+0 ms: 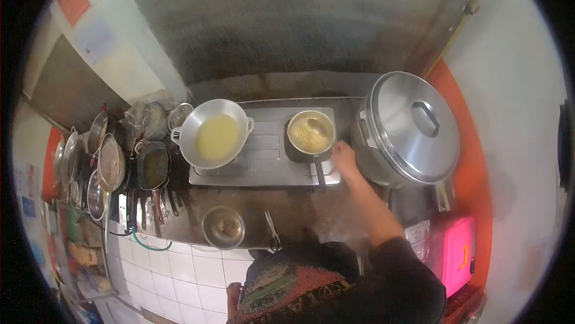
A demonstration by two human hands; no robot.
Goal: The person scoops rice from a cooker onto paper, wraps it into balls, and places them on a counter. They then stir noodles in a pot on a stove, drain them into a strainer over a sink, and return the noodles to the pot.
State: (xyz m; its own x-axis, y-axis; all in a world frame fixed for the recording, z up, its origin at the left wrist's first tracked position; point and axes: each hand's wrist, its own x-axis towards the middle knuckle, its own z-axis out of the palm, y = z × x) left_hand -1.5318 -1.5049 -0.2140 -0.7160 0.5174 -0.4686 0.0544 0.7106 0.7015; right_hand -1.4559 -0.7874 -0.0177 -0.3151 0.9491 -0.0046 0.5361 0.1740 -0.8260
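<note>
My right hand is beside the right edge of the gas stove, just right of a small saucepan. Its fingers look curled, and whatever they hold, if anything, is hidden. Pale yellow pieces of food lie in the saucepan, whose dark handle points toward me. On the left burner sits a wide two-handled pan with yellowish liquid in it. Low by my body, my left hand shows only in part, apart from the counter things; its fingers cannot be made out.
A large lidded pot stands right of the stove. Scissors and a metal bowl lie near the counter's front edge. Several pans, including a dark square one, crowd the left. A bright pink box is at lower right.
</note>
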